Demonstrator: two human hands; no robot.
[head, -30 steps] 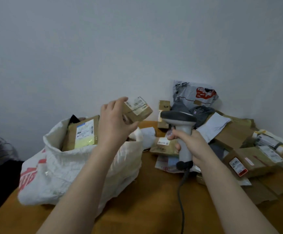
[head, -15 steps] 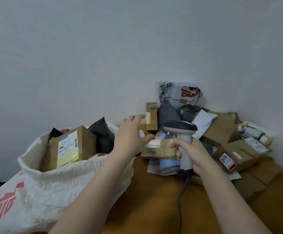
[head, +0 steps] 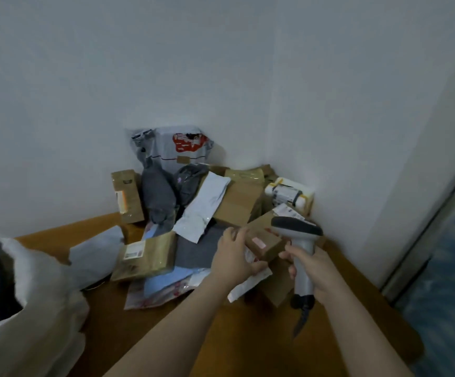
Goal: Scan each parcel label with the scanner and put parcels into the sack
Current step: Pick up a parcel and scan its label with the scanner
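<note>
the left hand (head: 233, 261) grips a small brown box (head: 265, 242), with fingers curled over its far top edge and the thumb tucked under the near side. the box is at the right end of the pile of parcels (head: 237, 202) heaped in the corner of the bench (head: 248, 341). whether it is lifted clear or rests on the parcels below cannot be told. that grip leaves the top face bare, and a pale label patch shows there, probably so it can be read without turning the box. the right hand (head: 314, 270) is wrapped round the handle of the scanner (head: 295, 227), whose head sits just above the box's right end, with the cable (head: 301, 322) hanging down toward the bench. holding it that close looks meant to let the scan happen where the box is picked up, one hand for each job. the sack (head: 44, 289) slumps at the left edge, well apart from the box, with its mouth open and dark things inside. it seems placed on the left hand's side so a scanned box can be carried straight across. a flat brown parcel (head: 147, 254) lies between the sack and the pile with its label up, an easy next pick. this box looks not yet scanned, and many parcels remain.
</note>
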